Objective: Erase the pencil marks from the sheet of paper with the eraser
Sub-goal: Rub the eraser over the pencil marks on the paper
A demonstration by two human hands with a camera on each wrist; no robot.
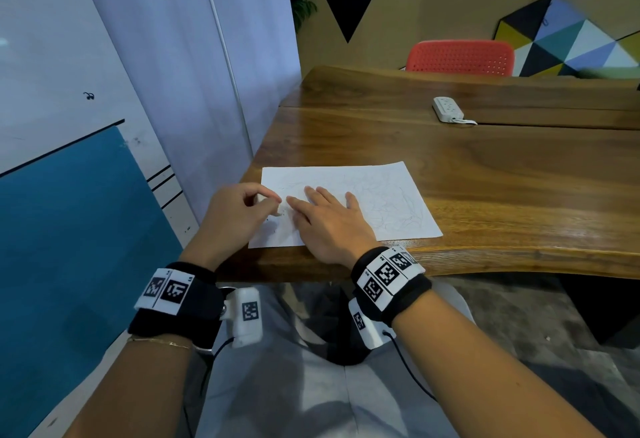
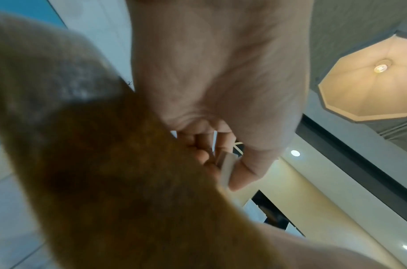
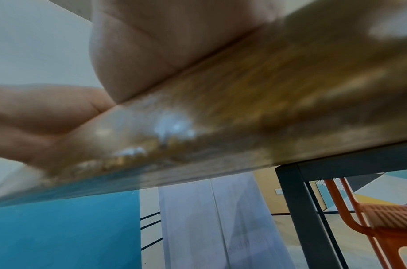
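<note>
- Wooden table (image 1: 485, 177), near left corner: sheet of paper (image 1: 381, 195) with faint pencil marks, lying flat.
- Right hand (image 1: 329, 222): fingers spread, pressing sheet down.
- Left hand (image 1: 239, 212): pinching eraser (image 2: 227, 167) at sheet's left edge.
- Risk: hard rubbing near the unpinned edge may crumple or tear it.

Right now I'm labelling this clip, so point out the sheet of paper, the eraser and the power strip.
sheet of paper (image 1: 388, 202), head view, on its bare scribbled middle.
eraser (image 2: 227, 168), left wrist view, on the pale edge pinched in the fingers.
power strip (image 1: 447, 109), head view, on its white top face.
</note>
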